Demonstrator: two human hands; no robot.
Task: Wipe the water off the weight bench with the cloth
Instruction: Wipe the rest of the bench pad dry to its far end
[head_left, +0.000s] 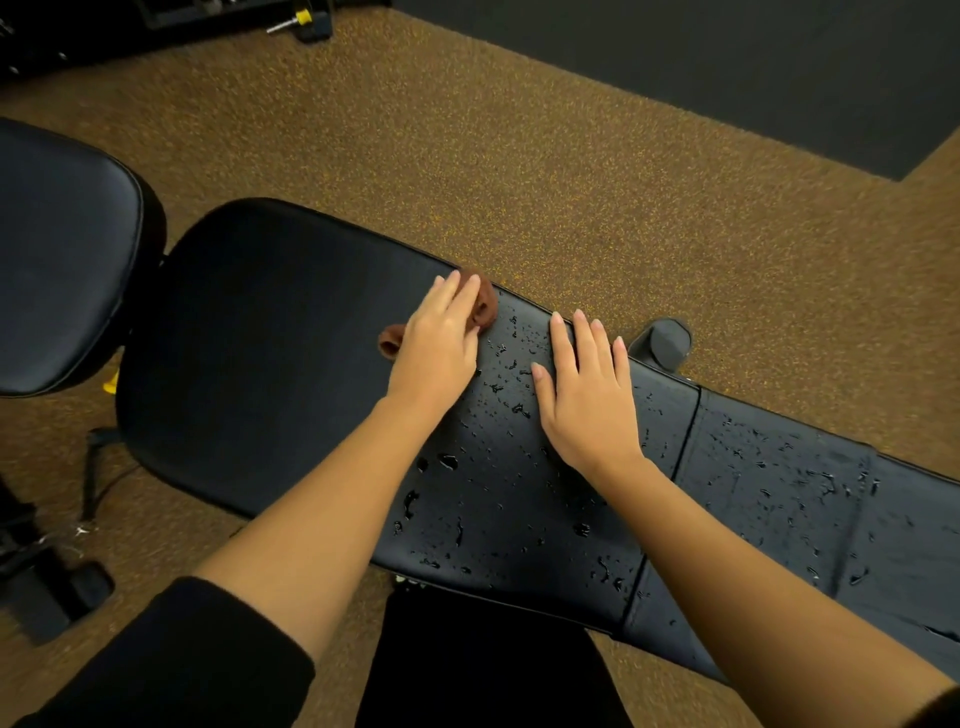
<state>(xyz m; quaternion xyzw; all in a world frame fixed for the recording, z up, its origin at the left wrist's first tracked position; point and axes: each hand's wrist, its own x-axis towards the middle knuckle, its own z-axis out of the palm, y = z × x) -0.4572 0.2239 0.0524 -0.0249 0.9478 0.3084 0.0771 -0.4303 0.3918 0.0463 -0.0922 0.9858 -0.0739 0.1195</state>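
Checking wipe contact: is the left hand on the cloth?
Touching. Head view: left hand lies flat on the brown cloth, which bulges out either side.

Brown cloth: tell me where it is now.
In the head view, the brown cloth sits under the flat left hand near the far edge of the weight bench, just left of the water droplets and the right hand.

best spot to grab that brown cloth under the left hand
The small crumpled brown cloth lies bunched on the black padded weight bench under the flat left hand. Its thickest exposed fold bulges out on the hand's far side, so that ridge is probably best pinched from above.
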